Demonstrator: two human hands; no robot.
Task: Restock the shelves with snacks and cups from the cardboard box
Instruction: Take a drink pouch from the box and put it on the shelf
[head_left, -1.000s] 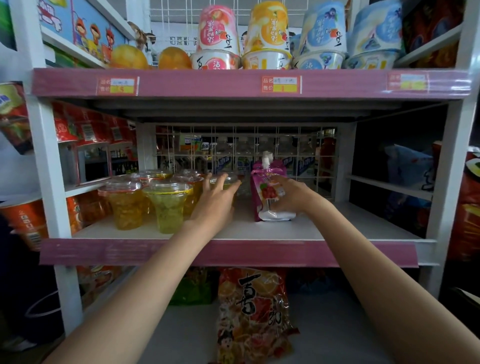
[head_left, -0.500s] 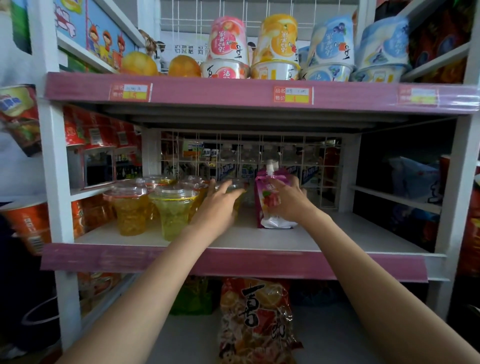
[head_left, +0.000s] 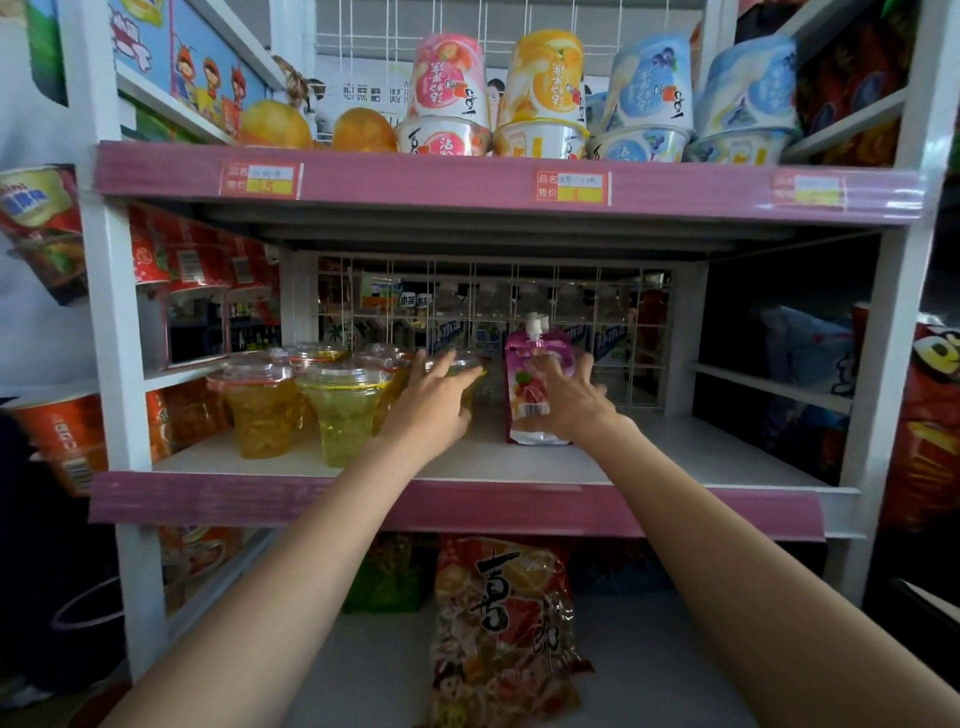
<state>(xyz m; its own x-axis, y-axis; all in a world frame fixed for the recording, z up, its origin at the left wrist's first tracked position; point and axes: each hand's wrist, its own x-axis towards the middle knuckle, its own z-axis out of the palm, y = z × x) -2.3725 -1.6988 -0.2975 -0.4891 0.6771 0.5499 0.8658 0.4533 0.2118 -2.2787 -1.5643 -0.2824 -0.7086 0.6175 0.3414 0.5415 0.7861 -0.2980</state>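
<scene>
- Right hand (head_left: 569, 402): fingers spread and loosening around the pouch (head_left: 530, 387), palm against its right side; it steadies the pouch more than it grips it.
- The pouch stands upright on the middle shelf (head_left: 675, 457), spout at 12 o'clock, barcode facing out.
- Left hand (head_left: 434, 402): fingers straight, reaching past the front cups (head_left: 343, 405) to a cup (head_left: 460, 366) at its 12 o'clock; the fingertips are at its lid, and whether they touch I cannot tell.
- That cup sits just beside the pouch, at the pouch's 9 o'clock.
- Step, as I judge it: placing the pouch and squaring it against the cup row.
- Next move likely calls for a slow release so the soft pouch does not topple, then drawing both hands back toward 6 o'clock.
- The box is out of view.
- A snack bag (head_left: 501, 623) lies on the shelf below.
</scene>
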